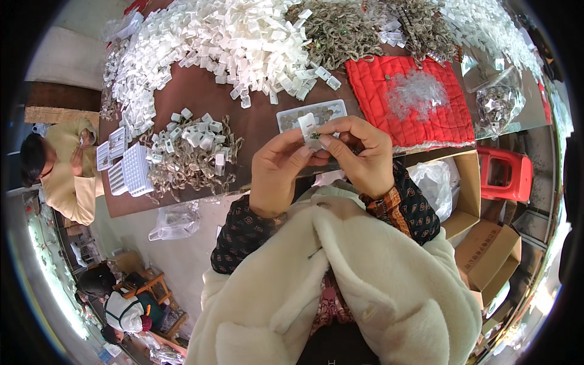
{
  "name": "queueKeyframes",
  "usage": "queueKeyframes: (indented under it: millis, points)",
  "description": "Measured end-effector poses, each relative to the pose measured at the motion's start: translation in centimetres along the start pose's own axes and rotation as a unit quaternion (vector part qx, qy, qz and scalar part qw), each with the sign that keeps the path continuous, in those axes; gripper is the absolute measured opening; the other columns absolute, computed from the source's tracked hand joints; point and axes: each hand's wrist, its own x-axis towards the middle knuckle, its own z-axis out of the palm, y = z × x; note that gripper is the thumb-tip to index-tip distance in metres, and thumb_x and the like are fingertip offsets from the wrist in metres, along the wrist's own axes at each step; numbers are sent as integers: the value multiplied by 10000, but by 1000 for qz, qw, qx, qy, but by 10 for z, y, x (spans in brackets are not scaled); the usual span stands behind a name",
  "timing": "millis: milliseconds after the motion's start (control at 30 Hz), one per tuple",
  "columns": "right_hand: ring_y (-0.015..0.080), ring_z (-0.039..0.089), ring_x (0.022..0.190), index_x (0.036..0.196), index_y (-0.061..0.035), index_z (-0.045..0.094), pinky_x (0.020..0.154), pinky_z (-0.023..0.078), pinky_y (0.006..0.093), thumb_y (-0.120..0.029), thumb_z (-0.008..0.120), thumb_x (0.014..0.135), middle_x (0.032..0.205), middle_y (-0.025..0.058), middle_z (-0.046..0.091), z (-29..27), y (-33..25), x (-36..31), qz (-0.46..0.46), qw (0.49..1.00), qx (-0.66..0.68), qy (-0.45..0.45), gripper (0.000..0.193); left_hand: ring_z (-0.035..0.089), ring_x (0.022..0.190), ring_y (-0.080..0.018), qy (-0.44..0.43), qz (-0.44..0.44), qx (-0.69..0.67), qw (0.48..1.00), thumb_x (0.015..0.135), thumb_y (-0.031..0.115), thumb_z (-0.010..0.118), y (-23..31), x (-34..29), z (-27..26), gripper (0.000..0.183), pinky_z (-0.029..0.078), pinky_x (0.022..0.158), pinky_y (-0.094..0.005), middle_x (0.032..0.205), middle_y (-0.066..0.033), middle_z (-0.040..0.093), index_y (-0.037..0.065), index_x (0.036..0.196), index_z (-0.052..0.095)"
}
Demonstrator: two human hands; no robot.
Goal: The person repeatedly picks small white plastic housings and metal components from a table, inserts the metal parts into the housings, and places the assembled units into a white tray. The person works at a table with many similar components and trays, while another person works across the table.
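Between both hands, near the table's front edge, is a small white plastic case (306,123). My left hand (274,173) pinches its left side with thumb and fingers. From the other side, my right hand (363,148) grips it, the thumb by a small dark green part (315,135) at the case's lower end. How that part sits in the case is too small to tell. Just beyond my fingers lies a pale shallow tray (281,117) of small round greyish pieces, partly covered by my hands.
White cases (243,36) heap across the brown table (194,91). Tangled brownish strips (331,36) lie behind; more strips with cases (191,164) are at left near white trays (135,170). Clear pieces cover a red quilted cloth (371,79). Cardboard boxes (490,249) stand right. A co-worker (67,164) sits left.
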Motion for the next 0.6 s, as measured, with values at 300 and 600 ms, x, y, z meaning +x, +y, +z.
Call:
queueKeyframes:
  millis: [300, 600]
  points:
    - [20, 496, 674, 1003, -4, 710, 590, 383, 169, 52, 682, 888, 903, 7, 663, 10, -8, -5, -64, 994, -86, 2, 130, 688, 928, -198, -11, 134, -62, 989, 899, -104, 641, -14, -2, -15, 208, 581, 859, -330, 1072, -146, 696, -34, 1092, 606]
    - [61, 556, 652, 978, -41, 741, 568, 429, 209, -10, 738, 842, 892, 41, 689, 9, -5, -2, -49, 997, -56, -20, 140, 673, 942, -162, 2, 210, 21, 978, 870, -113, 682, -15, -4, -12, 197, 572, 864, -316, 1050, -128, 692, -29, 1028, 598]
